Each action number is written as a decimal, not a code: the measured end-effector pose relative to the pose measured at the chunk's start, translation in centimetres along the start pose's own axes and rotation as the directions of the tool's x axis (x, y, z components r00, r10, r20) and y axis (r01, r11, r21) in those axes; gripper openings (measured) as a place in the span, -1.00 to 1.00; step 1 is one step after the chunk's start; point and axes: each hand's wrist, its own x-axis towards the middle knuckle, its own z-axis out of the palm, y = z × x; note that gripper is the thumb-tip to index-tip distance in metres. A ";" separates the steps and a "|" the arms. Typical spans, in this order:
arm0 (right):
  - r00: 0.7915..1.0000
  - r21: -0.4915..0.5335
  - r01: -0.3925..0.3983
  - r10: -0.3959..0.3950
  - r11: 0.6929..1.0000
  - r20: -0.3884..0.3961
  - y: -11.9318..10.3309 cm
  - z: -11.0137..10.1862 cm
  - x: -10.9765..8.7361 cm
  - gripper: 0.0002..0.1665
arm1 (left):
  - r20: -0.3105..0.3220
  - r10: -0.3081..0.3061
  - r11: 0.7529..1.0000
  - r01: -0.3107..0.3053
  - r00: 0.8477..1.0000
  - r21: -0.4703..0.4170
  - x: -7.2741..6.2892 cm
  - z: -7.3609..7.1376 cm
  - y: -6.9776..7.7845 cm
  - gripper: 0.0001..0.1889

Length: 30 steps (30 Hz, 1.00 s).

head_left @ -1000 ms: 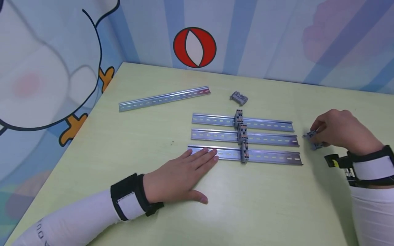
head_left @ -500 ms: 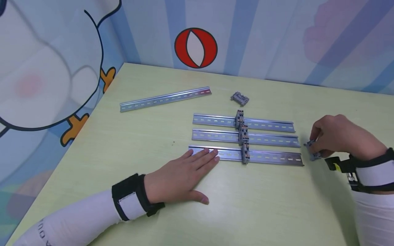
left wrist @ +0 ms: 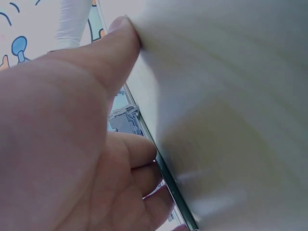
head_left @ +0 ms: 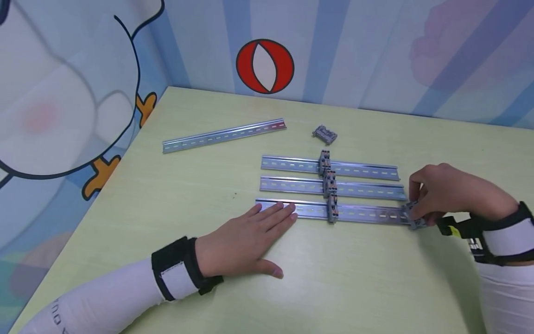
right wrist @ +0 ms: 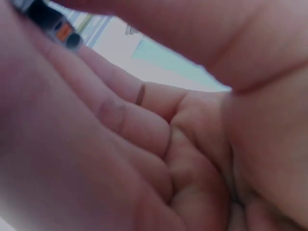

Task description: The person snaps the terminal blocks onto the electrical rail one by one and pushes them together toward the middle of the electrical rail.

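My left hand (head_left: 242, 243) lies flat with straight fingers resting on the left part of the nearest slotted metal DIN rail (head_left: 367, 215). At that rail's right end, my right hand (head_left: 456, 192) pinches a grey terminal block (head_left: 416, 222) between thumb and fingers; the fingers cover part of it. A bit of the block with an orange spot (right wrist: 63, 32) shows in the right wrist view. Another terminal block (head_left: 332, 208) stands across the middle of the nearest rail. The left wrist view shows a clipped block (left wrist: 126, 120) beyond the fingers.
Behind lie a middle rail (head_left: 292, 184) and a far rail (head_left: 288, 163), parallel, each with terminal blocks clipped near its centre. A loose terminal block (head_left: 325, 134) lies farther back. A bare rail (head_left: 225, 135) sits angled at the back left. A printed wall (head_left: 354, 55) bounds the table.
My right hand has moved left and nearer with the terminal block, from the table at the right to the end of the nearest rail. My left hand stays in place.
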 end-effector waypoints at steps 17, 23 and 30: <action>0.998 -0.024 0.011 -0.013 1.000 -0.068 -0.5 0.4 0.1 -0.76 | 0.001 0.001 1.000 -0.001 1.000 -0.007 0.0 0.1 0.1 0.07; 0.996 -0.024 0.026 -0.028 0.999 -0.088 -0.6 0.6 0.2 -0.80 | 0.000 0.007 1.000 -0.007 1.000 -0.013 0.0 0.0 0.1 0.07; 0.989 -0.051 0.055 -0.061 0.997 -0.135 -1.2 0.9 0.9 -0.83 | 0.005 0.001 0.998 -0.001 1.000 -0.060 0.0 -0.1 0.0 0.08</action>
